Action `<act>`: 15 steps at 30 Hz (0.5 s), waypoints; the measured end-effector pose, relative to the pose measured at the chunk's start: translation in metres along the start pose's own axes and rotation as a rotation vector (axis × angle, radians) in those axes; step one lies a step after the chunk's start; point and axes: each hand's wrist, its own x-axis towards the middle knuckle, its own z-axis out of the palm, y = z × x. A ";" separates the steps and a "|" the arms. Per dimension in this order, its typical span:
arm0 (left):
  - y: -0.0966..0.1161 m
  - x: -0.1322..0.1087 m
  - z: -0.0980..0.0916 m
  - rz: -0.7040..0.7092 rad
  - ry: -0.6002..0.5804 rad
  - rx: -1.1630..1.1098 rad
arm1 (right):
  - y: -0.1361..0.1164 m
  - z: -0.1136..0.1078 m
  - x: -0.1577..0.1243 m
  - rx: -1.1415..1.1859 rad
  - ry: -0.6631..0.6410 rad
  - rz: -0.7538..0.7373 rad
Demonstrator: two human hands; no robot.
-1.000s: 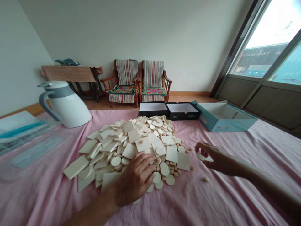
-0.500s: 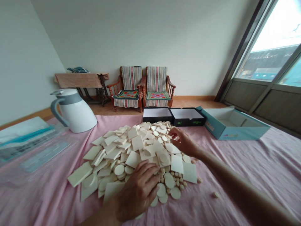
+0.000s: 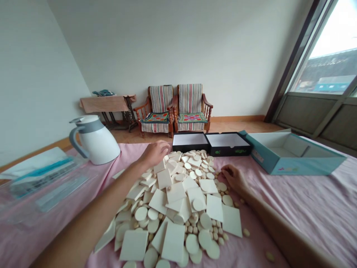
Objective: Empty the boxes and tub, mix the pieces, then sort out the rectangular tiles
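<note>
A heap of cream square and round tiles (image 3: 178,197) lies on the pink cloth (image 3: 292,208). My left hand (image 3: 154,153) reaches across to the far left edge of the heap, fingers curled down on the tiles there; what it grips, if anything, is hidden. My right hand (image 3: 235,179) rests at the heap's right edge, fingers bent and pinched among small round tiles. Two black boxes (image 3: 212,143) with white insides stand open just beyond the heap.
A white jug (image 3: 96,139) with a grey handle stands at the back left. An open teal box (image 3: 292,156) sits at the right. Clear plastic packets (image 3: 36,182) lie at the left. Two striped wooden chairs (image 3: 178,108) and a small table (image 3: 107,104) stand by the far wall.
My left hand has left the heap's near side and stretched to its far left edge. My right hand moved from the heap's top back to its right edge. The view tilted up.
</note>
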 end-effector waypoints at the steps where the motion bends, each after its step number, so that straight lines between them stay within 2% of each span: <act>1: -0.012 0.014 0.010 -0.018 -0.022 0.014 | 0.000 0.000 -0.001 -0.001 -0.004 -0.019; 4: -0.036 0.045 0.042 -0.025 -0.102 0.038 | -0.003 -0.001 -0.005 -0.020 -0.012 -0.072; 8: -0.047 0.064 0.077 0.016 -0.264 0.027 | -0.005 -0.001 -0.006 -0.059 -0.019 -0.080; 11: -0.054 0.069 0.093 0.004 -0.345 0.032 | -0.007 0.000 -0.006 -0.082 -0.014 -0.084; 15: -0.067 0.071 0.101 -0.036 -0.391 0.041 | -0.008 0.000 -0.005 -0.098 -0.004 -0.090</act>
